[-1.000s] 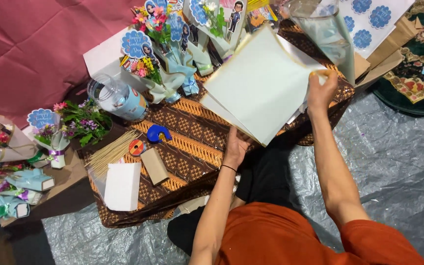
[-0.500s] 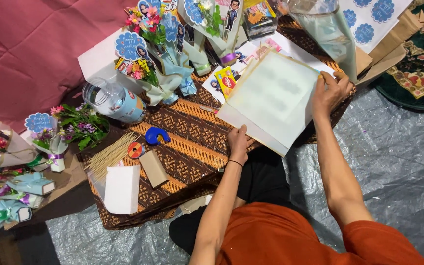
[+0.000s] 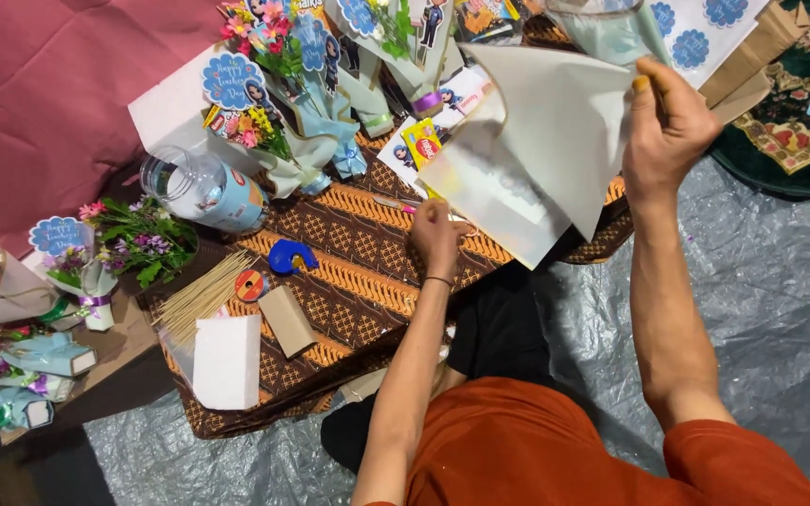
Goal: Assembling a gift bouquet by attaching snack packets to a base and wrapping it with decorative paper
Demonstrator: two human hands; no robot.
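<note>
While right hand (image 3: 672, 122) pinches white paper (image 3: 536, 150) — left hand (image 3: 438, 234) pinches its edge | batik cloth (image 3: 349, 272) | grey plastic floor sheet (image 3: 771, 300)

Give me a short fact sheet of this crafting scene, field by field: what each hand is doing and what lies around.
Left hand: pinches the lower edge of the pale sheet
Right hand: fingers grip the pale sheet at its upper corner, lifted and folding over
Work surface: brown patterned cloth
Near left hand: blue tape dispenser, bundle of wooden skewers
Further left: clear plastic jar on its side
Behind: small wrapped flower bouquets
Floor: grey plastic sheeting
</note>
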